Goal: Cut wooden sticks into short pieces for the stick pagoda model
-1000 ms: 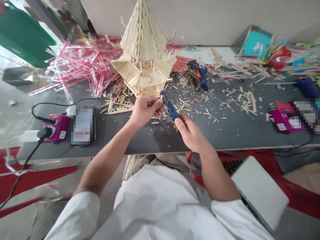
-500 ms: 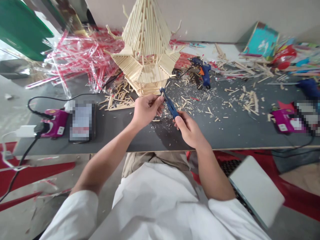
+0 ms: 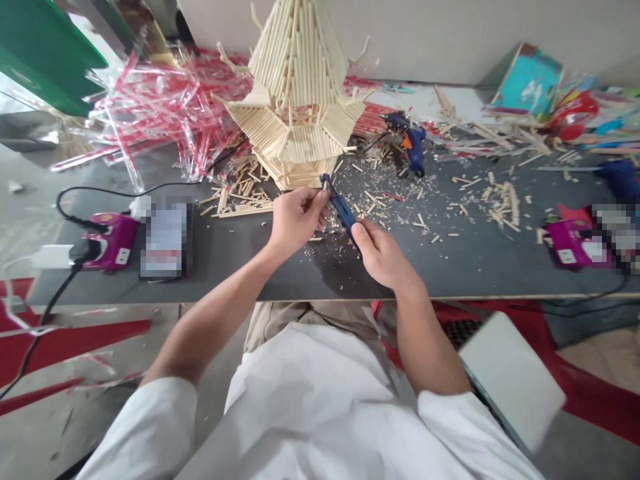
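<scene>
My right hand (image 3: 384, 253) is closed round the handles of blue cutting pliers (image 3: 345, 212), which point up and left. My left hand (image 3: 295, 217) pinches a short piece of thin wooden stick (image 3: 326, 186) at the jaws of the pliers; the fingers cover most of it. Just beyond both hands stands a tiered model building (image 3: 305, 143) made of pale wooden sticks, with a tall, steep roof and flared lower eaves. Cut stick pieces (image 3: 240, 190) lie left of the model's base.
A blue glue gun (image 3: 414, 150) rests right of the model. Red and clear plastic wrappers (image 3: 165, 113) heap up at back left. A phone (image 3: 165, 237) and a purple power socket (image 3: 113, 241) with cables sit at left. Scraps (image 3: 505, 203) litter the grey table (image 3: 475, 267).
The view has shifted slightly, so the model appears a little further right. Both hands stay at nearly the same place, with the pliers' jaws still at the left fingertips.
</scene>
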A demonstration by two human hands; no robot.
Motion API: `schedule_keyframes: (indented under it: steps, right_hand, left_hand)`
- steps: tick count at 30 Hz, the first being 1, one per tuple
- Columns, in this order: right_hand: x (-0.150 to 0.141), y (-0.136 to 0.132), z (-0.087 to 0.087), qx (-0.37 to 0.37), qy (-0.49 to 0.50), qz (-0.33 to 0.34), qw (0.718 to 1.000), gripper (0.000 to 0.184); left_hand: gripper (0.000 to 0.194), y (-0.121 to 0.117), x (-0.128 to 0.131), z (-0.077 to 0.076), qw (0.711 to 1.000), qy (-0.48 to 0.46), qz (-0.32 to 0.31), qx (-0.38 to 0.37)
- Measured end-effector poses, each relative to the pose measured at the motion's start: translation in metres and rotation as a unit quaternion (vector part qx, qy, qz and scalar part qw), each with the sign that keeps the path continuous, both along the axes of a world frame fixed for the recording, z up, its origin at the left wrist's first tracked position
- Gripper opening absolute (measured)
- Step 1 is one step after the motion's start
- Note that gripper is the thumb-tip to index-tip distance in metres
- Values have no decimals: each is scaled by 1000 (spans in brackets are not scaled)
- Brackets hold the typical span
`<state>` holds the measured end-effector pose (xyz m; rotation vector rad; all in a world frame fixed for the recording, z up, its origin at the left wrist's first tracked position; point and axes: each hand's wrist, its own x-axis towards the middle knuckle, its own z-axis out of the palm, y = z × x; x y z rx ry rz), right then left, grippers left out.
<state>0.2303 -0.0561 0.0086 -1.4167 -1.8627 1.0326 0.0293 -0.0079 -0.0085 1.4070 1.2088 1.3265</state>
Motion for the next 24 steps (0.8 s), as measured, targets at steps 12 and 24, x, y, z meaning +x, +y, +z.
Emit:
schedule_keyframes:
  steps: [12, 24]
  right_hand:
    - [0, -2, 0, 16, 8, 10, 1000, 51]
    - [-4, 1, -3, 49, -56, -2, 997, 56]
  left_hand:
    - [43, 0, -3, 4, 1000, 2, -12, -17]
    - [45, 1, -2, -1, 1000, -6, -9, 0]
